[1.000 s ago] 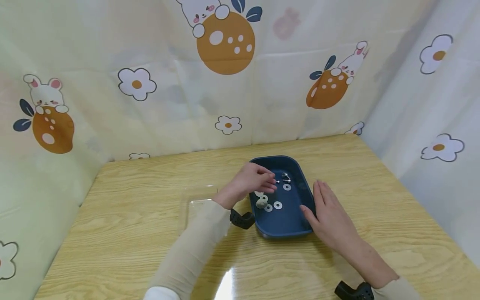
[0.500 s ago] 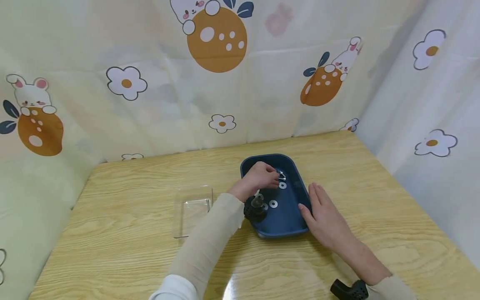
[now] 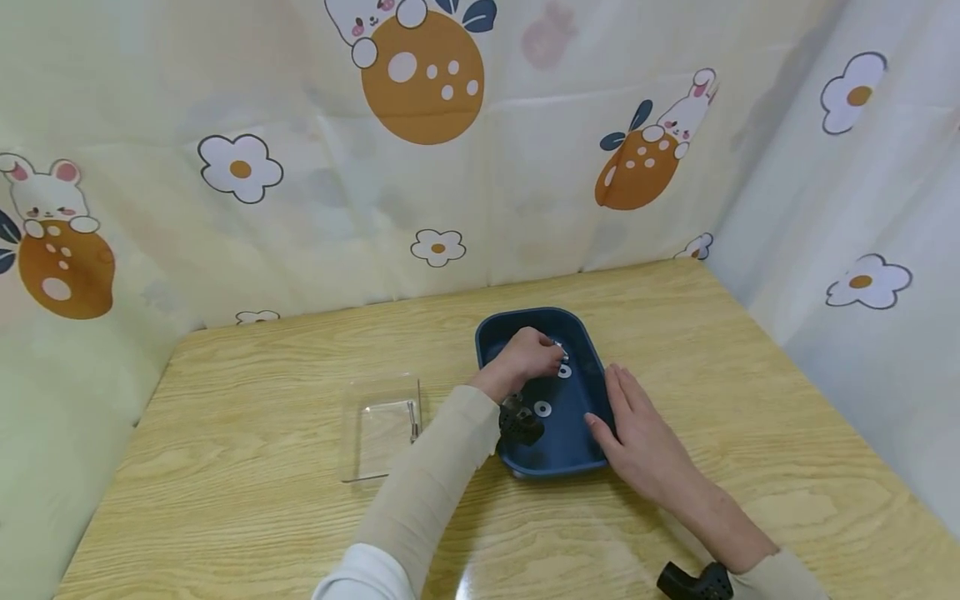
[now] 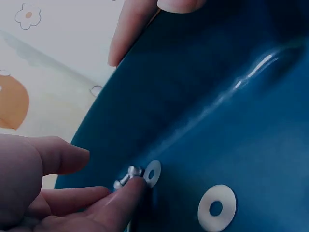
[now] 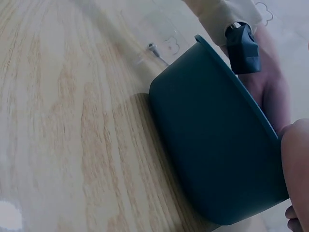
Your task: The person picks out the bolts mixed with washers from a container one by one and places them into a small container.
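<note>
In the head view a dark blue bin (image 3: pixel 566 433) stands on the table. My left hand (image 3: pixel 521 358) reaches into its far end. The left wrist view shows its fingertips touching small shiny metal screws (image 4: pixel 128 178) by the bin wall, the thumb held apart from the fingers. A flat washer (image 4: pixel 152 173) leans next to the screws, and another washer (image 4: pixel 217 208) lies on the bin floor. My right hand (image 3: pixel 648 437) rests along the bin's right side with extended fingers, some tips at the rim in the left wrist view. The left forearm and wrist camera cover part of the bin.
A shallow clear plastic tray (image 3: pixel 381 437) sits left of the bin, partly behind the left sleeve, with a long metal screw (image 3: pixel 413 421) in it. Behind the wooden table (image 3: pixel 240 450) hangs a printed curtain (image 3: pixel 330 208), which also closes off both sides.
My left hand has moved further right and deeper into the bin, onto the screws. The right hand stays at the bin's side. The screw in the clear tray has come into sight.
</note>
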A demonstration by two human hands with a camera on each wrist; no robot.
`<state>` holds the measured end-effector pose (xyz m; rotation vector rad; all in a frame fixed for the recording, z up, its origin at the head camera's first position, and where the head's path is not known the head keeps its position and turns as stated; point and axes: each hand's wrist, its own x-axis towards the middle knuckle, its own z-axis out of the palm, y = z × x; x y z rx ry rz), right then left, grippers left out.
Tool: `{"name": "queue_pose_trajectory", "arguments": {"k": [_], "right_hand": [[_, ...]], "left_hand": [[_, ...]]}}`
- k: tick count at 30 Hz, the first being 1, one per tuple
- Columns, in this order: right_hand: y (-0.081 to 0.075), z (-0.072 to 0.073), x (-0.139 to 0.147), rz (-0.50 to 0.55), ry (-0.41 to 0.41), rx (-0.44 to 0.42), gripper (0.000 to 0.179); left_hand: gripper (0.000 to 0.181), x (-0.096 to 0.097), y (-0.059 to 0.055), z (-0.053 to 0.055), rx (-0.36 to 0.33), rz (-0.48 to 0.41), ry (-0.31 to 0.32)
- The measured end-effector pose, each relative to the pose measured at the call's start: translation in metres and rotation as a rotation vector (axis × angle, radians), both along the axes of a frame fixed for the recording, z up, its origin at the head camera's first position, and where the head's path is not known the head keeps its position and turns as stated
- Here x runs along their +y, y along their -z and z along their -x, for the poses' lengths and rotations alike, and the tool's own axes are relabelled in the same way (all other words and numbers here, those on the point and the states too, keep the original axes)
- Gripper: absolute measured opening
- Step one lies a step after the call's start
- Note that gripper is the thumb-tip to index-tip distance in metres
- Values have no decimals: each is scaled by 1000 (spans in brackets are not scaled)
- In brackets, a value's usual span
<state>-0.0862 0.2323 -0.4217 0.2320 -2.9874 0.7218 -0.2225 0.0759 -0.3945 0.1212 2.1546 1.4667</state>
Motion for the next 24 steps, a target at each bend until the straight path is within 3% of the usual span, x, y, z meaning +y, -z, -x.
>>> {"name": "queue_pose_trajectory", "arguments": {"k": [7,15,19,24], "right_hand": [[5,0,1,25,-6,15,73],[6,0,1,37,-2,12,72],[7,0,0,40,0,36,71],[6,0,0,46,-1,46,71]], "left_hand": [[38,10,4,2,-38,-98,-21],[35,15,10,3,-98,-108,-14],[25,15,10,2,-150,-172,-11],[29,13,10,2,-221,-248,-39]]}}
